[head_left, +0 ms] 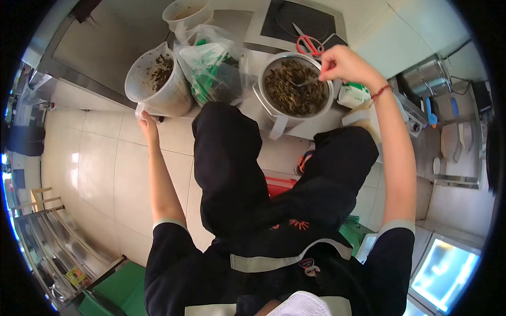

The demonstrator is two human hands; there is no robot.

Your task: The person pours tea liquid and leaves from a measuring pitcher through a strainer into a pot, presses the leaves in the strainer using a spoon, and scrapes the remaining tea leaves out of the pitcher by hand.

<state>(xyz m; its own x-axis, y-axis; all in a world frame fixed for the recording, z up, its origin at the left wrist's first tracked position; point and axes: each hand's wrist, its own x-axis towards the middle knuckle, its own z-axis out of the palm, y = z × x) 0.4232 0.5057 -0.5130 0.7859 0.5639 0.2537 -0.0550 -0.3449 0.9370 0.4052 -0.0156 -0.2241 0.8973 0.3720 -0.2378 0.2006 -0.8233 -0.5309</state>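
My left hand (147,126) is closed on the handle of a translucent plastic pitcher (171,100). Dark wet leaf bits cling to the pitcher's inside wall. On the right, my right hand (345,66) pinches a thin metal utensil (308,82), its far end down among dark, tea-like leaves (295,95). These leaves fill a round metal strainer (265,67) that seems to sit in a container with a pale handle (278,128). Whether the utensil is a spoon or a fork I cannot tell.
A clear bag with green packaging (211,68) stands between the two vessels. Behind are another pitcher (195,21), red-handled scissors (311,46) and a black cooktop (295,23). A green-and-white packet (353,96) lies right of the strainer. My knees are close to the counter edge.
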